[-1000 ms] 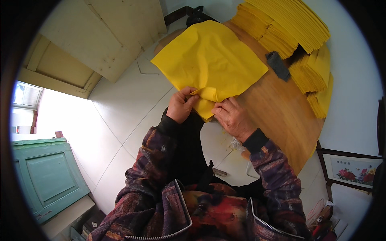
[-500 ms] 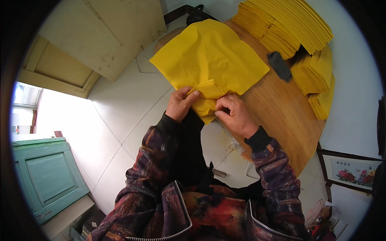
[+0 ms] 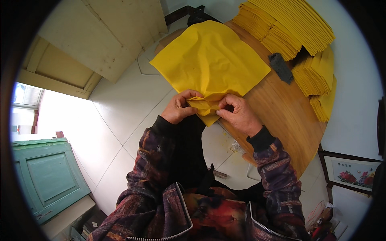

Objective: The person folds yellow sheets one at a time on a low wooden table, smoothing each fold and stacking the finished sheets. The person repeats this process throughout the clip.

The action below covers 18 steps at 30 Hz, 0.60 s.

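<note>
A large yellow sheet, which looks like paper or thin fabric [image 3: 213, 60], lies over the near left part of the round wooden table [image 3: 289, 112]. Its near corner hangs past the table edge, creased and gathered between my hands. My left hand [image 3: 180, 106] is closed on the left side of the gathered part, thumb below and fingers above. With thumb and forefinger, my right hand [image 3: 240, 114] pinches the right side of the same gather. Folds hide the fingertips partly.
Stacks of folded yellow sheets [image 3: 313, 76] stand at the table's far right. A dark grey cloth-like piece [image 3: 280, 68] lies beside them. Left are a beige wooden panel [image 3: 104, 40] and a green cabinet door [image 3: 52, 172]. A framed flower picture [image 3: 354, 174] is at right.
A raised fold near my left hand has been pressed down. My left hand has moved slightly down and its fingers now reach over the gather; the right keeps its pinch nearly in place.
</note>
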### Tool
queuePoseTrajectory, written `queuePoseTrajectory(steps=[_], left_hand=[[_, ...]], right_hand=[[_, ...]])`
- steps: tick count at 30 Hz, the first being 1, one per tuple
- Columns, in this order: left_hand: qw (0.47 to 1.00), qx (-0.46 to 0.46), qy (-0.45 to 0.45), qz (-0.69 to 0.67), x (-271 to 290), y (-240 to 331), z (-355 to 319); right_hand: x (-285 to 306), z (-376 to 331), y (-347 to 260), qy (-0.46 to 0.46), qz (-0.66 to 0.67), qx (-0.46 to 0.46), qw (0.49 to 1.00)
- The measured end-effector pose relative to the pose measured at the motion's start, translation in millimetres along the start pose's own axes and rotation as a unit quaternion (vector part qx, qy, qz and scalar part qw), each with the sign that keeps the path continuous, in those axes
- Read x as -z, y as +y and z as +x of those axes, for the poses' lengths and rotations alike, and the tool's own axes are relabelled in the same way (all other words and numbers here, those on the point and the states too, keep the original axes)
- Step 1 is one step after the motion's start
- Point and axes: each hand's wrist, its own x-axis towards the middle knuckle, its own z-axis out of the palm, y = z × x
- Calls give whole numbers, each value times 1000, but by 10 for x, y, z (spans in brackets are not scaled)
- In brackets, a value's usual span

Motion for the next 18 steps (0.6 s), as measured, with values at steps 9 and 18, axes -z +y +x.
queuePoseTrajectory(steps=[9, 18], left_hand=[[993, -54, 104, 25, -48, -213, 95], [990, -52, 132, 3, -106, -198, 102]], right_hand=[[-80, -84, -60, 37, -26, 5, 999], [-153, -125, 37, 120, -187, 209, 952]])
